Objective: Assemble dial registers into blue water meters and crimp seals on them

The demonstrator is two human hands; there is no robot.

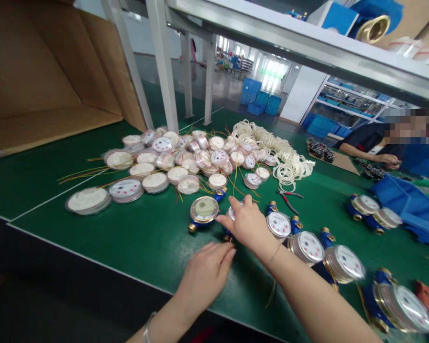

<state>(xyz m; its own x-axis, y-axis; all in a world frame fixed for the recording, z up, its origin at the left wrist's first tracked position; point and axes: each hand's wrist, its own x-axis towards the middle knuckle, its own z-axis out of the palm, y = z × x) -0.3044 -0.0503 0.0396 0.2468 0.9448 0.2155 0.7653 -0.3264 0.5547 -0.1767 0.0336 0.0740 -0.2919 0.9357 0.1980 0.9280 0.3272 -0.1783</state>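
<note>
My right hand (248, 223) is closed over a water meter with a white dial (231, 213), its fingers hiding most of it. Low beside it, my left hand (208, 269) has its fingers together near the brass end of that meter; whether it grips anything is hidden. Left of my right hand, a blue meter body with a brass rim (204, 209) lies on the green table. Several blue meters with white dials (279, 224) run in a row toward the lower right. Behind my hands lies a pile of round dial units (200, 157) with thin wires.
White rings (271, 143) lie behind the pile, and red-handled pliers (289, 200) to its right. A cardboard box (103, 71) stands at left, a metal shelf (289, 40) overhead. A person (372, 138) works at far right beside a blue bin (407, 200).
</note>
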